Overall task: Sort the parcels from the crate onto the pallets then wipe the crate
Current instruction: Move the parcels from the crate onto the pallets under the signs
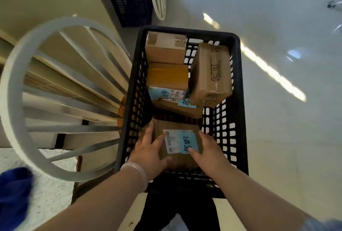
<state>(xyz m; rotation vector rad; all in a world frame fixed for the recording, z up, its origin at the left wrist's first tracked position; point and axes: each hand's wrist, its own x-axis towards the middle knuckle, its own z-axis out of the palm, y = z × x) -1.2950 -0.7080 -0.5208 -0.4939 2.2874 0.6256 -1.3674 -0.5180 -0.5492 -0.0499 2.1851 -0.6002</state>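
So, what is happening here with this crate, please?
A person reaches into the black crate with both bare hands. The left hand and the right hand press on opposite sides of the nearest parcel, the one with a blue label, with fingers fairly straight. It sits low in the crate, not yet lifted out. At least four other parcels lie beyond it, so sorting is unfinished.

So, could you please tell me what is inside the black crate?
The black crate holds cardboard parcels: the nearest parcel, touched by the left hand and right hand, and several behind, including a tilted parcel. Whatever lies beneath is covered.
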